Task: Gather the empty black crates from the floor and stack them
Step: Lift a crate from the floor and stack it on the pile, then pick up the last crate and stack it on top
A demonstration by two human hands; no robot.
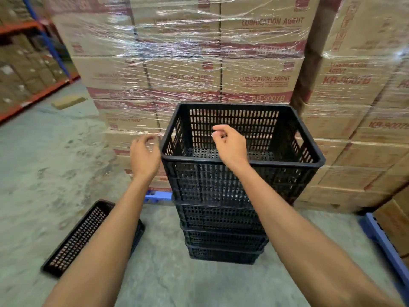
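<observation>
A stack of several nested black slotted crates stands on the concrete floor straight ahead; the top crate is empty. My right hand hovers above the near rim of the top crate, fingers loosely curled, holding nothing. My left hand hangs in the air just left of the top crate's left wall, fingers apart and empty. A flat black slotted crate piece lies on the floor at the lower left, partly hidden by my left forearm.
Shrink-wrapped pallets of cardboard boxes rise right behind the stack and at the right. Blue pallet edges show at the right and under the boxes. Orange-and-blue shelving runs along the left. A cardboard scrap lies on the floor.
</observation>
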